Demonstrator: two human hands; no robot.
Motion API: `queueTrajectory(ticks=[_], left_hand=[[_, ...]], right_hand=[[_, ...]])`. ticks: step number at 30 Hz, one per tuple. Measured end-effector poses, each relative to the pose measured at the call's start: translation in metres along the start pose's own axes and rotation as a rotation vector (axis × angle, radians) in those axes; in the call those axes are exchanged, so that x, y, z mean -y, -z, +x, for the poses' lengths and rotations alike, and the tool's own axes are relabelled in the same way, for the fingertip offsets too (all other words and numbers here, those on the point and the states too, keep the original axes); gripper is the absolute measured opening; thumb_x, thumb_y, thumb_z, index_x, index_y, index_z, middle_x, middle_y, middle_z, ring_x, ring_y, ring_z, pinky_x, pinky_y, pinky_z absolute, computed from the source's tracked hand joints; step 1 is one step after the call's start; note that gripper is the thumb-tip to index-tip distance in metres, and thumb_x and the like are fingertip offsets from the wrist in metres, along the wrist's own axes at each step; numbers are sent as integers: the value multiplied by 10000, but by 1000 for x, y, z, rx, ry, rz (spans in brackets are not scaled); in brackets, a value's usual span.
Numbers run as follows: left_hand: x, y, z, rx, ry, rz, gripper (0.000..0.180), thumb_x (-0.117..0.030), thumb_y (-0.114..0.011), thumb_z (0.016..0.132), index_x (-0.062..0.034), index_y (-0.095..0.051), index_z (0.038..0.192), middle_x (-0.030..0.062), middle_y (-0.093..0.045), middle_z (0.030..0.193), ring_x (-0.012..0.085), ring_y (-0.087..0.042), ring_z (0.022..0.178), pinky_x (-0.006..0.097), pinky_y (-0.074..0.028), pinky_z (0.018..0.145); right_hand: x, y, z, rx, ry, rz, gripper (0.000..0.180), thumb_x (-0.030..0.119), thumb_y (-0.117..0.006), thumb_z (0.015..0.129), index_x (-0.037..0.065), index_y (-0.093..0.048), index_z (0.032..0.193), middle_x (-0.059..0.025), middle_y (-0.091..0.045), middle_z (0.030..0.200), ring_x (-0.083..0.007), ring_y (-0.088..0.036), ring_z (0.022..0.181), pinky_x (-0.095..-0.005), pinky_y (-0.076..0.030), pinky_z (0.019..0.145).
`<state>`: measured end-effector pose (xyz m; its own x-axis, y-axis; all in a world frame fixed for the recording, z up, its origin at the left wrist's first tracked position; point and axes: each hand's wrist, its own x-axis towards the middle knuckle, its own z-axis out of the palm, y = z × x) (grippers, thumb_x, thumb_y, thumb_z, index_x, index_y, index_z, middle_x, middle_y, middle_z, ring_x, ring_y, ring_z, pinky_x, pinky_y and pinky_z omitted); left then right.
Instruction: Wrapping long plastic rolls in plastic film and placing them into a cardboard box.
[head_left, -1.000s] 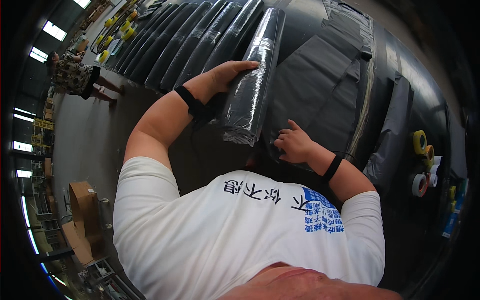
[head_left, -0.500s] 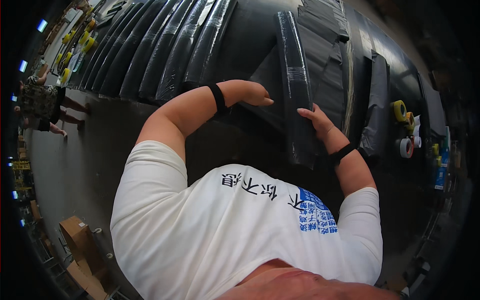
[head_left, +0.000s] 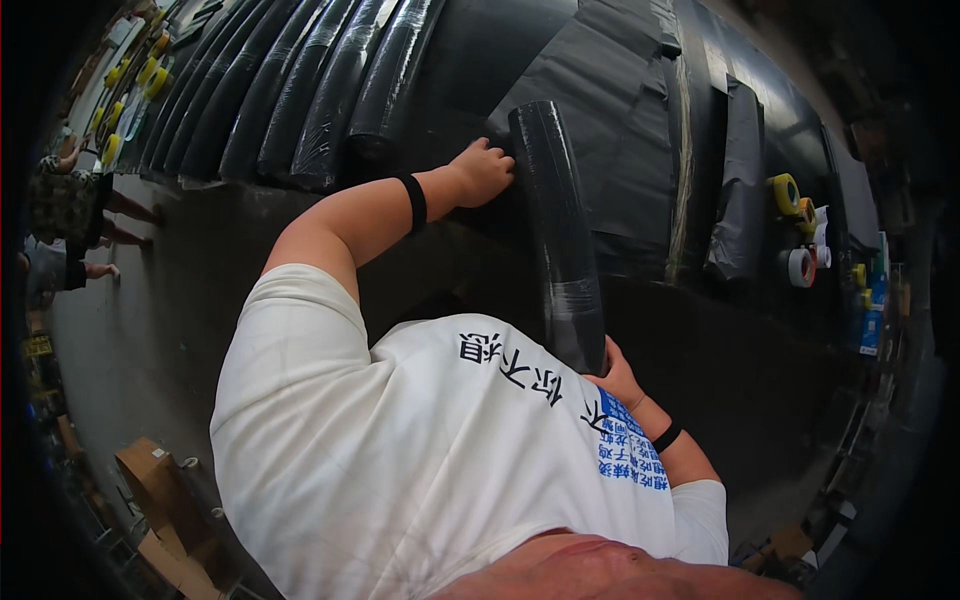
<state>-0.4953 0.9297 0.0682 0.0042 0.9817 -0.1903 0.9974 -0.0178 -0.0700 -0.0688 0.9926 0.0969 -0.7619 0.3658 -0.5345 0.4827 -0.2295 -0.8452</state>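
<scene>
A long black roll wrapped in shiny film (head_left: 555, 220) lies lengthwise from the black-covered table (head_left: 640, 120) toward my body. Its near end sticks out past the table edge. My left hand (head_left: 482, 170), with a black wristband, presses curled fingers against the roll's left side near its far end. By my chest, my right hand (head_left: 615, 378) grips the near end from below. My white shirt hides part of that hand.
Several similar black rolls (head_left: 300, 90) lie side by side at the table's back left. Folded black sheets (head_left: 735, 190) and tape rolls, yellow (head_left: 785, 190) and white (head_left: 800, 265), sit at the right. Cardboard boxes (head_left: 150, 480) stand on the floor lower left. Another person (head_left: 60, 200) is at far left.
The roll has slid toward me and now overhangs the table edge. My right hand dropped to its near end. My left hand shifted to the roll's far left side.
</scene>
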Motion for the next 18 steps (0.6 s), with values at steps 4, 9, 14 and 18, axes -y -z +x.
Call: queueTrajectory(ticks=[4, 9, 14, 18], left_hand=[[-2, 10, 8, -80, 204, -207, 235, -274, -603, 848, -132, -722, 992, 69, -638, 1124, 238, -569, 1140, 374, -487, 949], [13, -29, 37, -11, 534, -489, 350, -410, -543, 895, -161, -726, 1058, 93, -653, 1175, 337, -600, 1110, 430, -490, 952], [9, -8, 43, -26, 686, -979, 646, -576, -443, 938, 3, -719, 1017, 232, -675, 1078, 391, -604, 1087, 428, -468, 915], [-5, 13, 53, 24, 618, -855, 623, -575, -445, 939, -25, -729, 1010, 227, -683, 1055, 405, -610, 1061, 432, -460, 940]], right_hand=[[-22, -3, -50, -60, -26, 34, 983, 177, -899, 663, 6, -331, 1446, -102, -508, 1361, -177, -478, 1256, -312, -365, 1072], [-22, 2, -90, -61, 20, 44, 908, 156, -895, 677, 30, -384, 1417, -88, -532, 1327, -169, -490, 1229, -303, -365, 1062], [-11, 7, -108, -60, -17, -49, 792, 199, -863, 722, 44, -439, 1372, -91, -551, 1293, -181, -510, 1199, -311, -380, 1042], [-59, 31, -114, -95, -18, -261, 789, 286, -844, 715, 53, -454, 1360, -147, -566, 1264, -244, -535, 1195, -335, -395, 1038]])
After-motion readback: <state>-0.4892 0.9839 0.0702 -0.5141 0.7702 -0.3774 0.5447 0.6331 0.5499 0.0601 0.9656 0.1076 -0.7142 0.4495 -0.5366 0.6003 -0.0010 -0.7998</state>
